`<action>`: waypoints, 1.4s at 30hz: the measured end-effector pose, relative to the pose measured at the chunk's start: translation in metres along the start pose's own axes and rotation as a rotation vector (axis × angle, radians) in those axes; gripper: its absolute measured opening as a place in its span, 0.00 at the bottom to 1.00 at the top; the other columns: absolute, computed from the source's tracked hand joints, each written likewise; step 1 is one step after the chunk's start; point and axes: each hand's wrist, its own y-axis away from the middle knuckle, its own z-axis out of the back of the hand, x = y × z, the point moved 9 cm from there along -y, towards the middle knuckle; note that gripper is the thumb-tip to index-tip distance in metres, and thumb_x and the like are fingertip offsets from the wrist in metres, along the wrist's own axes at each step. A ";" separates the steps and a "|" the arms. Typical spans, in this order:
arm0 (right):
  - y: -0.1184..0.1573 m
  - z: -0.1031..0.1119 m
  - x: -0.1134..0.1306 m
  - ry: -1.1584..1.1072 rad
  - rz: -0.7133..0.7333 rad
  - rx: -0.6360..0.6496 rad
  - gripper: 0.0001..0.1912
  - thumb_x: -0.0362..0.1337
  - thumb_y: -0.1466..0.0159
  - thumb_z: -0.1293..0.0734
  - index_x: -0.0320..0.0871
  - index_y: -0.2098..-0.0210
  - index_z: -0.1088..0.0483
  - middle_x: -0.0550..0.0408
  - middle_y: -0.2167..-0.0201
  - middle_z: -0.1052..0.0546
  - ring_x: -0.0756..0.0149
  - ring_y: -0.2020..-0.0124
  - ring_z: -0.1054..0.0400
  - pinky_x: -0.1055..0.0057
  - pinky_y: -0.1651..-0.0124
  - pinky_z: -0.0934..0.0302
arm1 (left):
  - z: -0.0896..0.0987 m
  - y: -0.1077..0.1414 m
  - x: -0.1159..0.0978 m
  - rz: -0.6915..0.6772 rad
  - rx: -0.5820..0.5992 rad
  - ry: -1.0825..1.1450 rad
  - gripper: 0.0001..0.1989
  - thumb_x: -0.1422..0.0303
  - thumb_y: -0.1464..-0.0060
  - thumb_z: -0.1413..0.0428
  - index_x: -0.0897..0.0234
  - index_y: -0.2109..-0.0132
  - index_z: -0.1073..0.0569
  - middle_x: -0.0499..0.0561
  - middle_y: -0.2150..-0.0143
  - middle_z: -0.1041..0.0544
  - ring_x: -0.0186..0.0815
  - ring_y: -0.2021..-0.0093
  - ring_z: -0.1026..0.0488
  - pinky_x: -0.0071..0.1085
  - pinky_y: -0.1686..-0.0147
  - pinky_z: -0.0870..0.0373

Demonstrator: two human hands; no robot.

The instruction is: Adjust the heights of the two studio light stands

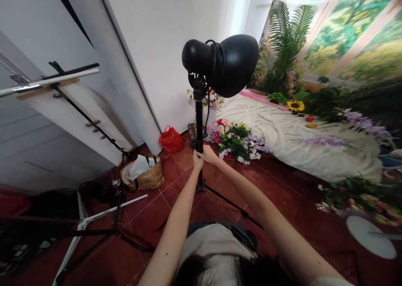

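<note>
A black studio lamp (234, 64) sits on top of a black light stand (199, 122) right in front of me, its wide shade facing right. My left hand (197, 162) is closed round the stand's pole, just under a clamp knob (194, 144). Close beside it, my right hand (208, 154) also grips the pole, the two hands touching or nearly so. A black cable (207, 114) hangs from the lamp along the pole. The stand's spread legs (228, 201) rest on the tiled floor below my arms; my fingers are partly hidden.
Artificial flowers (234, 139) and a cream cloth (273, 131) lie to the right, before a window backdrop (354, 39). A red plastic bag (171, 140) and a woven basket (150, 173) stand left. Further left are a backdrop stand (89, 120) and white poles (116, 208).
</note>
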 end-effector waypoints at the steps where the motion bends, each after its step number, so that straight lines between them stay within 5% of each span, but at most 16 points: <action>1: 0.005 0.005 0.003 0.014 0.027 -0.014 0.24 0.50 0.38 0.38 0.39 0.50 0.35 0.42 0.51 0.30 0.56 0.47 0.38 0.58 0.44 0.44 | -0.002 0.001 -0.004 -0.026 0.011 0.018 0.19 0.60 0.50 0.45 0.66 0.53 0.30 0.60 0.56 0.25 0.41 0.55 0.27 0.40 0.52 0.31; 5: 0.032 0.027 0.008 -0.011 0.095 -0.092 0.24 0.46 0.35 0.41 0.40 0.44 0.41 0.42 0.40 0.39 0.58 0.40 0.44 0.58 0.39 0.48 | -0.005 0.006 -0.015 -0.059 0.029 0.032 0.19 0.59 0.48 0.45 0.63 0.51 0.33 0.58 0.54 0.26 0.39 0.53 0.28 0.39 0.51 0.32; 10: 0.053 0.034 -0.003 -0.065 0.046 -0.131 0.20 0.37 0.31 0.51 0.42 0.44 0.39 0.44 0.42 0.36 0.64 0.40 0.43 0.61 0.38 0.49 | -0.001 0.007 -0.015 -0.001 0.001 -0.063 0.17 0.58 0.47 0.46 0.63 0.54 0.33 0.58 0.54 0.26 0.38 0.54 0.28 0.36 0.51 0.33; 18: 0.022 0.011 -0.047 -0.414 -0.266 -0.153 0.17 0.42 0.33 0.49 0.43 0.53 0.35 0.50 0.54 0.27 0.67 0.51 0.33 0.67 0.45 0.42 | 0.001 0.007 -0.016 0.017 0.060 -0.057 0.22 0.57 0.48 0.44 0.63 0.50 0.35 0.59 0.50 0.28 0.38 0.50 0.29 0.37 0.48 0.35; 24: 0.009 -0.003 -0.062 -0.635 -0.347 -0.201 0.17 0.50 0.39 0.43 0.42 0.63 0.37 0.51 0.65 0.27 0.66 0.63 0.31 0.70 0.58 0.37 | 0.000 0.003 -0.008 0.037 0.105 -0.041 0.23 0.57 0.48 0.44 0.64 0.49 0.35 0.59 0.50 0.28 0.39 0.50 0.29 0.39 0.47 0.37; 31: 0.005 0.000 -0.072 -0.469 -0.436 -0.193 0.19 0.53 0.42 0.40 0.42 0.67 0.36 0.63 0.80 0.35 0.72 0.77 0.40 0.76 0.71 0.42 | 0.000 0.004 -0.006 0.049 0.116 -0.037 0.24 0.56 0.48 0.45 0.65 0.48 0.35 0.60 0.49 0.28 0.39 0.49 0.30 0.37 0.48 0.36; 38: -0.010 0.000 -0.076 -0.306 -0.595 -0.021 0.10 0.42 0.43 0.35 0.41 0.67 0.31 0.59 0.76 0.27 0.72 0.77 0.35 0.76 0.69 0.39 | 0.000 0.003 -0.004 0.016 0.101 -0.019 0.24 0.56 0.49 0.44 0.65 0.49 0.36 0.59 0.49 0.28 0.39 0.47 0.32 0.38 0.46 0.37; 42: -0.014 -0.002 -0.081 -0.249 -0.723 0.035 0.05 0.36 0.46 0.32 0.39 0.72 0.30 0.57 0.81 0.28 0.70 0.80 0.34 0.76 0.73 0.40 | -0.002 0.002 0.000 0.021 0.104 0.011 0.22 0.57 0.49 0.45 0.65 0.50 0.36 0.59 0.51 0.28 0.37 0.52 0.29 0.37 0.50 0.34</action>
